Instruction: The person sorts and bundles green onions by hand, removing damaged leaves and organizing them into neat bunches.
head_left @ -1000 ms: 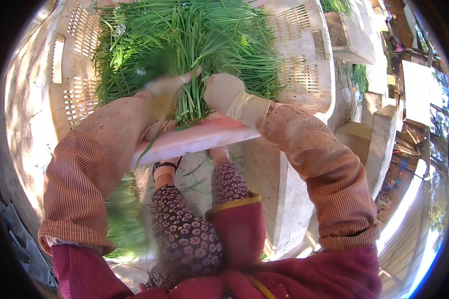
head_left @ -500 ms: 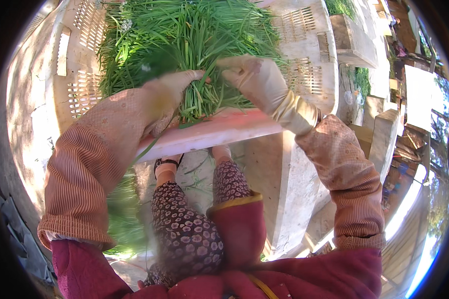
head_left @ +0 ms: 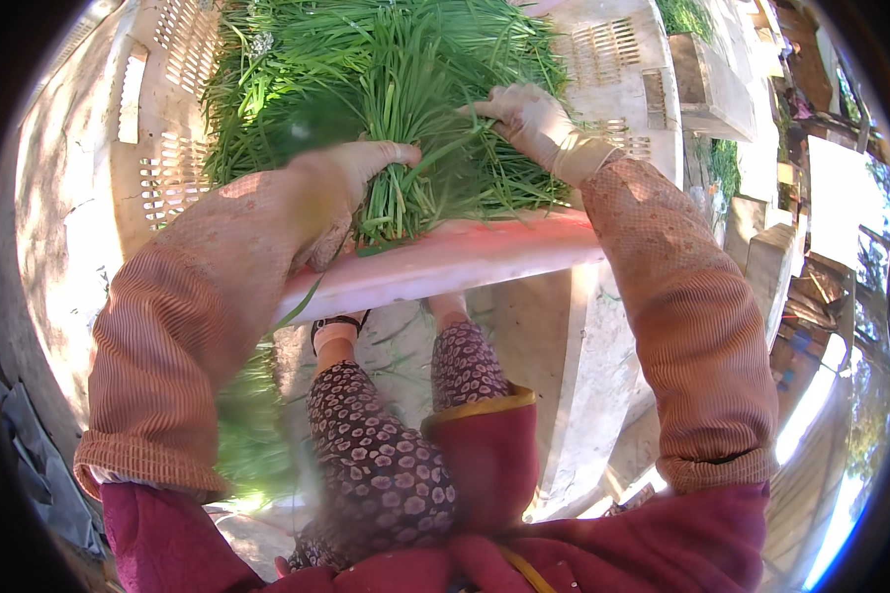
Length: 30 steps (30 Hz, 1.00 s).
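Long green leaves that look like garlic chives (head_left: 297,59), with a few white flower heads among them, fill the pale slotted plastic crate (head_left: 173,124) before me. My gloved left hand (head_left: 351,170) is closed round a bundle of chives (head_left: 394,203), its thumb across the stalks and its other fingers partly hidden. The bundle's near end rests at a pink-and-white board (head_left: 445,257). To the right, my gloved right hand (head_left: 526,117) is over the chives, fingertips pinched together at some thin leaves; exactly how many leaves are in them cannot be seen.
My legs are below the board, on a floor with scattered leaves. More chives (head_left: 257,425) lie low at the left, blurred. Pale blocks or boxes (head_left: 717,89) stand beyond the crate's right side, and a dark crumpled sheet (head_left: 44,474) lies at the far left.
My right hand has moved right and slightly away from me, off the bundle's side. My left hand keeps its hold on the bundle, nearly in place. The view has shifted slightly.
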{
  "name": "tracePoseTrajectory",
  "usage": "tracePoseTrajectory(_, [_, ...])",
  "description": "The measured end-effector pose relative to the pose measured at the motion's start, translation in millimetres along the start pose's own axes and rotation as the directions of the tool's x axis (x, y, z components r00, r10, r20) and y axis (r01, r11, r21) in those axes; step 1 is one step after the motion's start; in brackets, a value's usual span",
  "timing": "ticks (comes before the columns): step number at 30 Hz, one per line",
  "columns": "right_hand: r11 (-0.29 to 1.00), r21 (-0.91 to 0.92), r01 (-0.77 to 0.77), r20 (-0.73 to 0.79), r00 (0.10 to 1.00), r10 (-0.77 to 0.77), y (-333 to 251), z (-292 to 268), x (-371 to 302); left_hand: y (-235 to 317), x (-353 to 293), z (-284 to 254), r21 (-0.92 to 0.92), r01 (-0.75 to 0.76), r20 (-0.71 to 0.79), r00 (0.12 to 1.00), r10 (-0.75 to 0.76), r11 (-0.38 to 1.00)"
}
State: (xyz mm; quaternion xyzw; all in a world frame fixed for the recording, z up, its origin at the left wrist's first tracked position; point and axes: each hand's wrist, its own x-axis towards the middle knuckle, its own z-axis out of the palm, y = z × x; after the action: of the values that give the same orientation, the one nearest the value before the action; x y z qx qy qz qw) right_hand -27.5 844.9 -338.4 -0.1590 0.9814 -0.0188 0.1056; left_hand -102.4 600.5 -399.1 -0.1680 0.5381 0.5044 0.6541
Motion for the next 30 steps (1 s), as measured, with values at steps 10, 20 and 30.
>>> tracePoseTrajectory(10, [0.955,0.297,-0.028,-0.067,0.996,0.05,26.1,-14.9,-42.2,-3.9,3.8,-2.7,-0.044,-0.003,0.096,0.995,0.007,0.999])
tracePoseTrajectory(20, [0.741,-0.147,-0.655,0.526,0.583,0.62,-42.7,4.6,48.2,-4.8,7.0,-1.8,-0.085,-0.016,0.113,0.993,0.026,0.996])
tracePoseTrajectory(30, [0.628,-0.149,-0.764,0.328,0.561,0.76,-35.3,83.1,66.3,4.6,-20.4,7.5,-0.204,-0.001,0.149,0.988,0.032,0.979])
